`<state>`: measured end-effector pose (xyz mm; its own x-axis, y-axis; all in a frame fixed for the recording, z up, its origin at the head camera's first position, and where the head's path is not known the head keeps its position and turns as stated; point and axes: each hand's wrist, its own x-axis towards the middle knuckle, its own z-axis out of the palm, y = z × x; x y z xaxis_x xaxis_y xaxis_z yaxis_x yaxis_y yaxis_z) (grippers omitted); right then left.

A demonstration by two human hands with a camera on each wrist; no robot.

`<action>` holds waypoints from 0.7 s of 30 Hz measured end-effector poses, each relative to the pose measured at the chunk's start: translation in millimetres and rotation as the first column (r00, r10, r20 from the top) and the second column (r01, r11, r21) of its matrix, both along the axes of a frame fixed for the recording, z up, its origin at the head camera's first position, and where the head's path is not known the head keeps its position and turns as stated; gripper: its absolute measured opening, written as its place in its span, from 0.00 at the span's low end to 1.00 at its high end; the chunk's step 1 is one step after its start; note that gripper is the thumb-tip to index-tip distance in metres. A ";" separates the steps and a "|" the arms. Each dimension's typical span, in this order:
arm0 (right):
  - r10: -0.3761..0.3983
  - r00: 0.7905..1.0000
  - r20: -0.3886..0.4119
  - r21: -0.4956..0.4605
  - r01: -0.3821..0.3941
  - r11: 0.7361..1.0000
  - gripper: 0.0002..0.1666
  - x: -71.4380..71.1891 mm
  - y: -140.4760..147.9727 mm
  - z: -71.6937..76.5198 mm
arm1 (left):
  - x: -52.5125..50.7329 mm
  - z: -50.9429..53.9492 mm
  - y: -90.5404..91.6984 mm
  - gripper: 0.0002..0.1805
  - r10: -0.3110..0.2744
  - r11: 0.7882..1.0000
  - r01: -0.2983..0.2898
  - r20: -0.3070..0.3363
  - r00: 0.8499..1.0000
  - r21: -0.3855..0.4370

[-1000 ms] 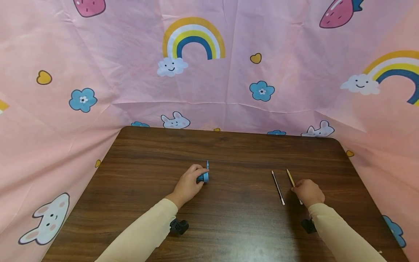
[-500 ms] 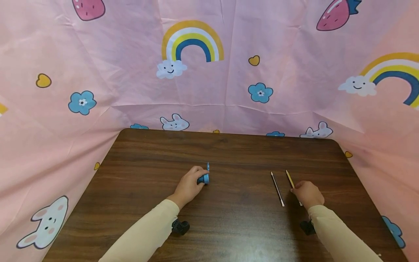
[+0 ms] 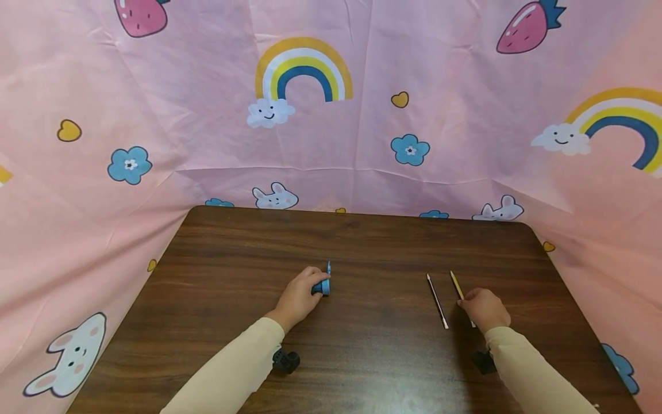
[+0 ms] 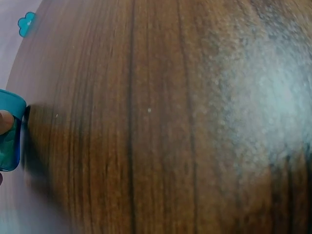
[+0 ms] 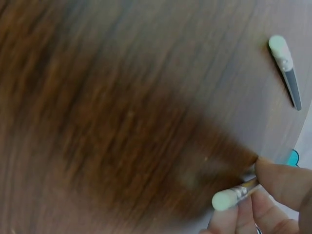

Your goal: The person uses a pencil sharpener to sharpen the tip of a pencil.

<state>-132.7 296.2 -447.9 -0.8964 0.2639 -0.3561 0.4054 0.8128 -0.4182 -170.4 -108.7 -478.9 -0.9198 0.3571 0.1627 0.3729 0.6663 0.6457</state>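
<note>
My left hand [image 3: 297, 298] grips a small blue case [image 3: 324, 287] with a thin raised lid, left of the table's middle. In the left wrist view only a teal rounded side of this case [image 4: 9, 146] and a fingertip show at the left edge. Between thumb and fingers, my right hand [image 3: 485, 310] pinches a yellow pencil [image 3: 456, 284] whose tip points away from me. Its white eraser end [image 5: 225, 200] faces the right wrist camera. A second, dark pencil [image 3: 437, 301] with a white eraser end lies on the table, left of the yellow one.
The brown wood-grain table [image 3: 362, 356] has rounded far corners. A pink patterned cloth [image 3: 331, 144] hangs behind it and along both sides. A black wrist camera [image 3: 286, 361] sits by the left sleeve, another [image 3: 484, 362] by the right.
The head view has tilted up slightly, so everything sits a little lower. Both hands keep their grips and stay nearly in place on the table.
</note>
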 end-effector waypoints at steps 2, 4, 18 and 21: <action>0.000 1.000 -0.003 -0.001 0.000 1.000 0.20 -0.3 -0.1 -0.9 | -0.5 -0.3 -0.5 0.25 -0.002 1.000 0.002 -0.001 1.000 0.000; 0.001 1.000 -0.002 -0.001 -0.001 1.000 0.20 -0.8 -0.2 -1.4 | -0.6 0.1 -0.9 0.25 -0.003 1.000 0.003 0.007 1.000 0.001; -0.007 1.000 0.001 -0.002 0.007 1.000 0.21 -3.0 -2.2 0.1 | -5.7 1.9 -3.9 0.29 -0.017 0.998 0.018 0.012 1.000 -0.063; -0.005 1.000 -0.001 -0.003 0.005 1.000 0.24 -3.2 -1.8 -0.1 | -6.8 2.3 -8.1 0.30 0.000 0.997 0.000 0.007 1.000 -0.071</action>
